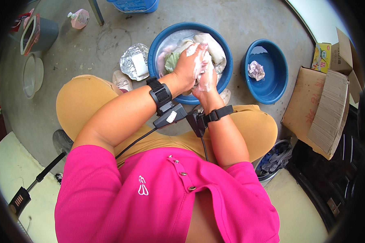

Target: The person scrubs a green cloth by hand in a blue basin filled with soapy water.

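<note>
My left hand and my right hand are closed against each other over a round blue basin, both streaked with white suds. Between the palms is a soapy cloth, mostly hidden by my fingers, so its kind does not show. Inside the basin, a cream cloth bulges up at the far right, and a green cloth lies to the left of my hands. Foamy water surrounds them. Just left of the basin, a white bar of soap rests on a crinkled silver foil sheet.
To the right stands a smaller blue basin with a crumpled pale-pink cloth in water. Beyond it are cardboard boxes. A bucket of dark clothes is beside my right knee. Far left are a pink bottle and a grey bin.
</note>
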A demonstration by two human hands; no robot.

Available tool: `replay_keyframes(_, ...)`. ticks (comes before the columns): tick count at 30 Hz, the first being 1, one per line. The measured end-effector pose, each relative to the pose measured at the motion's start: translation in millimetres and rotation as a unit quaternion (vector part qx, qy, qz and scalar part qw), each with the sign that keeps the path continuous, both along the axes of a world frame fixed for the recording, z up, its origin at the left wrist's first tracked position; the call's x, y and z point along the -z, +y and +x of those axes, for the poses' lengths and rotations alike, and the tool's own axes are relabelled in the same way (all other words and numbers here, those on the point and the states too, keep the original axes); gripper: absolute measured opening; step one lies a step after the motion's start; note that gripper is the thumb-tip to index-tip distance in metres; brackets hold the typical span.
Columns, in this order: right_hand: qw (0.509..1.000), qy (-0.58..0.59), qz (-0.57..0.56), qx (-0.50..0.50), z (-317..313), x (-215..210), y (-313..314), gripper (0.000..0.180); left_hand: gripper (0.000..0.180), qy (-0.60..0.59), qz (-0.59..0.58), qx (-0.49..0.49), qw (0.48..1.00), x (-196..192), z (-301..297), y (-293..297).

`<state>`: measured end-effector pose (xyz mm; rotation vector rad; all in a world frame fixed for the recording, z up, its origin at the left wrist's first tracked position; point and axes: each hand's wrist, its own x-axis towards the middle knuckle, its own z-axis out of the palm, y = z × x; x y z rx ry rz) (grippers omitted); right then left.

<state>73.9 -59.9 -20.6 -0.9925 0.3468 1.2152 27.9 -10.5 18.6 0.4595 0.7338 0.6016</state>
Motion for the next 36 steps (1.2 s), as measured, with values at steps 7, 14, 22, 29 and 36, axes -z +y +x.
replay_keyframes(7,0.995,-0.077,-0.017,-0.057,0.5,-8.6,1.5,0.043,0.02,0.027,-0.053,-0.013,0.998,0.0,-1.6,23.5)
replay_keyframes(14,0.991,-0.115,0.057,-0.027,16.5,-21.4,3.5,0.035,0.021,0.074,0.128,-0.003,0.989,25.6,-20.2,58.8)
replay_keyframes(22,0.986,0.111,0.089,-0.083,9.9,-7.9,-5.5,0.038,0.028,0.376,0.664,0.233,0.603,5.6,-15.0,9.6)
replay_keyframes(29,0.987,-0.044,0.023,-0.154,12.7,-30.7,0.0,0.05,0.031,0.288,0.528,0.147,0.785,18.9,-6.7,48.3)
replay_keyframes(36,0.949,-0.208,-0.006,-0.235,22.5,-33.7,-4.4,0.04,0.037,0.097,0.286,0.234,0.924,10.5,-27.7,63.1)
